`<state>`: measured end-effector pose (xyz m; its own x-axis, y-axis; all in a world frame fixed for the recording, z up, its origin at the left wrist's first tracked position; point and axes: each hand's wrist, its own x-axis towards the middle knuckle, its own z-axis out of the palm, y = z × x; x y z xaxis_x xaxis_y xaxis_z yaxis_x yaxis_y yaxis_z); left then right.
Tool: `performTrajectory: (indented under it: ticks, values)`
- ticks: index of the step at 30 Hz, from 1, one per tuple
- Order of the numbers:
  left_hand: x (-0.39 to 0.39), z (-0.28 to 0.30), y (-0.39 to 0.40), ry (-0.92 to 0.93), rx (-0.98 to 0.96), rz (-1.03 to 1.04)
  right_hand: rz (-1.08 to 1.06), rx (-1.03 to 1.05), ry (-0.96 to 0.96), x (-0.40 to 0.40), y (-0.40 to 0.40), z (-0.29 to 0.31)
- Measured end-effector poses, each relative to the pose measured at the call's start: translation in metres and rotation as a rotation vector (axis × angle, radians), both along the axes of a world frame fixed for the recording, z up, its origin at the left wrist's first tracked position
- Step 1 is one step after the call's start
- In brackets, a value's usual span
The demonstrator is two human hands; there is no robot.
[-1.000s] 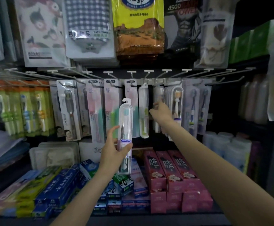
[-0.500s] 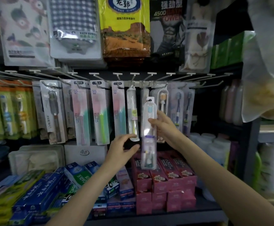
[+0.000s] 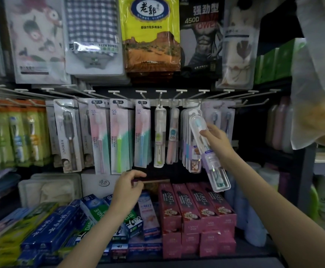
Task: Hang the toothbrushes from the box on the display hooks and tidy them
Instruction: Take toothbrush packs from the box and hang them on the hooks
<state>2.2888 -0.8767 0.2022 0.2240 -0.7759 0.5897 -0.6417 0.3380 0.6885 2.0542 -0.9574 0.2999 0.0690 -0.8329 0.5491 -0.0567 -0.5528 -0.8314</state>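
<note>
My right hand (image 3: 217, 141) is shut on a clear toothbrush case (image 3: 214, 165), held tilted with its top toward the display hooks (image 3: 193, 102). The case overlaps a stack of similar packs (image 3: 186, 140) hanging there. Two more clear cases (image 3: 159, 136) hang just to the left. Carded toothbrushes (image 3: 119, 138) fill the hooks further left. My left hand (image 3: 127, 187) is low at centre, holding nothing, with thumb and fingers loosely apart around the brown flap of a cardboard box (image 3: 156, 181); the box's inside is hidden.
Bath towel packs (image 3: 150, 35) hang above the hook row. Toothpaste boxes, blue (image 3: 51, 229) and pink (image 3: 196, 209), fill the shelf below. Green toothbrush packs (image 3: 12, 132) hang at far left. A plastic bag (image 3: 320, 74) hangs at upper right. Several hooks (image 3: 254, 102) on the right are bare.
The clear case passed from my left hand to my right, which carried it rightward and up to the hooks. My left hand let go and dropped to the box flap.
</note>
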Motion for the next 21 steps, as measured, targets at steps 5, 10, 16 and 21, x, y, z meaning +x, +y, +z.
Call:
performTrajectory:
  ticks: [5, 10, 16, 21]
  values:
    - [-0.007, 0.001, -0.002, 0.019, 0.013, 0.015, -0.04, -0.054, -0.107, -0.006, 0.0, 0.008]
    - [-0.014, 0.0, 0.0, -0.039, 0.028, -0.011, -0.074, -0.091, 0.055, -0.004, 0.002, 0.014]
    - [-0.019, -0.004, -0.007, -0.026, 0.071, -0.007, -0.039, -0.099, 0.152, -0.019, 0.003, 0.022]
    - [-0.033, -0.006, -0.006, -0.032, 0.086, -0.022, -0.044, -0.103, 0.216, -0.015, -0.001, 0.023]
